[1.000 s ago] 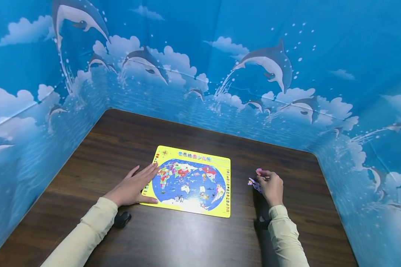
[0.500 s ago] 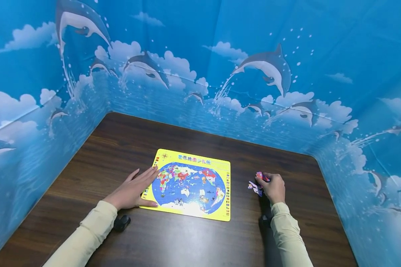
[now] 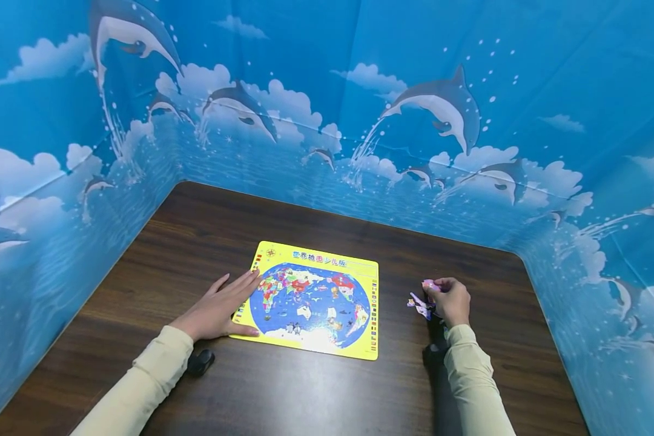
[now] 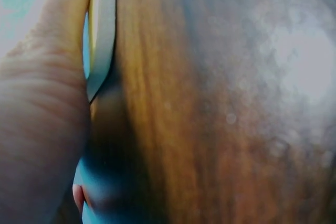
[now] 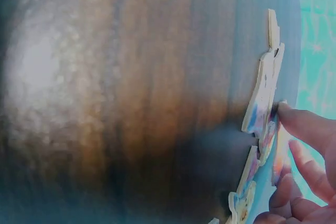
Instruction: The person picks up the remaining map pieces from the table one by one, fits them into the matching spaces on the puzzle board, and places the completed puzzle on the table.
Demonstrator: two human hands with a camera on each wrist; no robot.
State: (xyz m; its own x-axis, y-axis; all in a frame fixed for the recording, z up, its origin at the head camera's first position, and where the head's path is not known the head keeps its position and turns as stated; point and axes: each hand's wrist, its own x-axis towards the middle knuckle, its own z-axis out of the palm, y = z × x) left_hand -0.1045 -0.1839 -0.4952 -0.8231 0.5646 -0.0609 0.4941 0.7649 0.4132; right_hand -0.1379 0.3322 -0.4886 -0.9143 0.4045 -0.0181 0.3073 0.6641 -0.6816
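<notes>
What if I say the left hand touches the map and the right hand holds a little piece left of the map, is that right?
Not quite: the head view shows the little piece right of the map, not left. The right hand does hold it, and the left hand does touch the map.

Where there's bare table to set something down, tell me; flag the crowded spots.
Bare table shows behind the map board, up to the dolphin backdrop; between board and loose pieces; and in front of the board, between the sleeves. Crowded: around the right hand and pieces; the board's left edge, under the left hand.
</notes>
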